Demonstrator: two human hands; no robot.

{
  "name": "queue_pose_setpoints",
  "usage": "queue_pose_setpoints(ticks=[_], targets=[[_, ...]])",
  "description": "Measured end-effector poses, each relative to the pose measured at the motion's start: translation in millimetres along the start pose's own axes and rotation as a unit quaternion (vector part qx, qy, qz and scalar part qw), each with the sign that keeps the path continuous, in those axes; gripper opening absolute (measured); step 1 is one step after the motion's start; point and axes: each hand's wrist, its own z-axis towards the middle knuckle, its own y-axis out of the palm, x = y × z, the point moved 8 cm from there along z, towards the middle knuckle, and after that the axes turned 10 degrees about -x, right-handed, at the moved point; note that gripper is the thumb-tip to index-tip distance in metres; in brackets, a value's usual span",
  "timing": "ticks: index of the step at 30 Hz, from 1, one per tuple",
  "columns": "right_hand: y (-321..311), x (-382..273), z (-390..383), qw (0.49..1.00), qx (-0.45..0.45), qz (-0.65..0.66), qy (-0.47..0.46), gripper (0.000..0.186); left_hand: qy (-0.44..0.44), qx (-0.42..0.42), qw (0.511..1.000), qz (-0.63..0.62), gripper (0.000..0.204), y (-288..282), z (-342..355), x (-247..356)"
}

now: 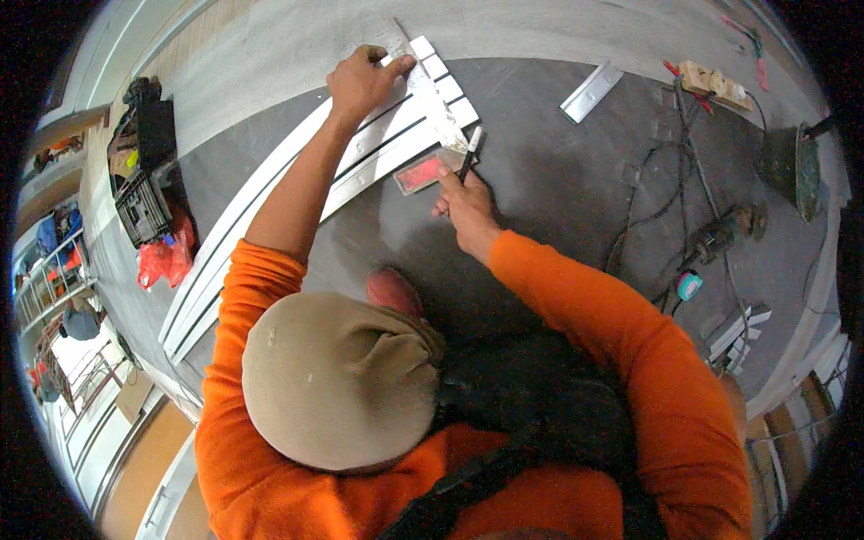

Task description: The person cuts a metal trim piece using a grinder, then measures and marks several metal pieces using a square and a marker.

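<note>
Several long white metal strips (347,171) lie side by side on the dark floor, with their far ends in front of me. Across those ends rests a try square with a paint-spotted blade (436,103) and a red handle (418,175). My left hand (362,83) is closed at the far part of the blade, thumb and fingers pinched at its edge. A black marker pen with a white end (471,150) is gripped in my right hand (468,202). That hand's fingers also touch the square's handle. The marker's lower tip is hidden.
A short metal piece (591,92) lies ahead to the right. Beyond it are a wooden socket block (715,85), loose cables (688,171), a power tool (724,234) and a turquoise tape measure (689,285). At left stand a black toolbox (144,211) and a red bag (168,256).
</note>
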Motion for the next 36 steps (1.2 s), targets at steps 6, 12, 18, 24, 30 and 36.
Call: queue_pose_setpoints(ticks=[6, 12, 18, 24, 30, 36], targets=[[-10.0, -2.1, 11.1, 0.996, 0.023, -0.085, 0.005, 0.026, -0.051, -0.092, 0.972, -0.209, 0.053, 20.9, 8.7, -17.4], [-3.1, -9.0, 4.6, 0.998, 0.024, -0.051, 0.018, 0.024, -0.094, -0.091, 0.943, -0.306, 0.041, 23.3, 9.7, -24.6], [-11.4, -8.4, 7.8, 0.997, 0.046, -0.059, 0.029, 0.024, -0.087, -0.092, 0.954, -0.272, 0.044, 22.0, 10.9, -17.5], [-3.1, -16.8, 5.6, 0.998, 0.018, -0.060, 0.010, 0.024, -0.045, -0.083, 0.970, -0.226, 0.050, 17.0, 19.0, -25.3], [-12.5, -15.3, 9.8, 0.996, 0.023, -0.088, 0.005, 0.026, -0.042, -0.098, 0.971, -0.212, 0.051, 21.8, 21.0, -20.6], [-12.6, -12.2, 11.4, 0.995, 0.024, -0.090, 0.021, 0.026, -0.054, -0.089, 0.955, -0.278, 0.044, 30.3, 25.1, -33.4]])
